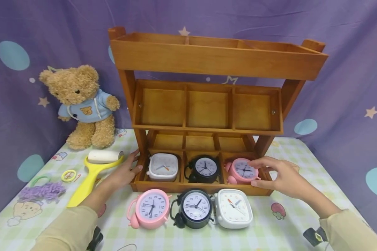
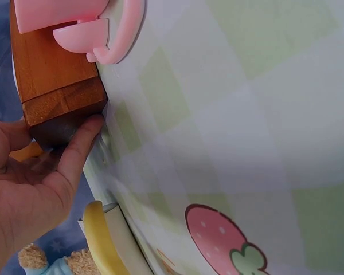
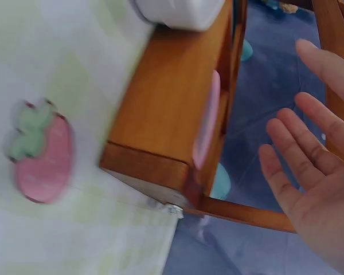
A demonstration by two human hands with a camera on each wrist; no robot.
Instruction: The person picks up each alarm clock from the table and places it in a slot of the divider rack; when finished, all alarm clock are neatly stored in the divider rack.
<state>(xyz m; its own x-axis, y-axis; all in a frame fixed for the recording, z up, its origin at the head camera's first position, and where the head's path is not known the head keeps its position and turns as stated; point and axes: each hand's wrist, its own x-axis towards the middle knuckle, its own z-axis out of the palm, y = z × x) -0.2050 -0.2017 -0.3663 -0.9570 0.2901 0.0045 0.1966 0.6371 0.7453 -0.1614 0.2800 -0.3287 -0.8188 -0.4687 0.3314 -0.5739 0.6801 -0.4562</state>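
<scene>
My left hand (image 1: 124,174) grips the left end of the bottom tray of a brown wooden rack (image 1: 218,59), its thumb and fingers on either side of the corner (image 2: 69,106). In that tray's compartments lie a white clock (image 1: 163,167), a black alarm clock (image 1: 205,169) and, at the right, a pink alarm clock (image 1: 243,170). Just over the right edge of this pink clock is my right hand (image 1: 284,177), fingers spread with nothing held in the right wrist view. In front stand another pink clock (image 1: 152,209), another black clock (image 1: 195,209) and another white clock (image 1: 234,209).
A teddy bear (image 1: 88,108) in a blue hoodie sits at the back left. Near it lie a yellow-handled lint roller (image 1: 91,177), a yellow tape ring (image 1: 68,175) and a purple fluffy hair tie (image 1: 44,191). The rack's upper trays overhang the bottom one. A purple curtain (image 1: 348,69) hangs behind.
</scene>
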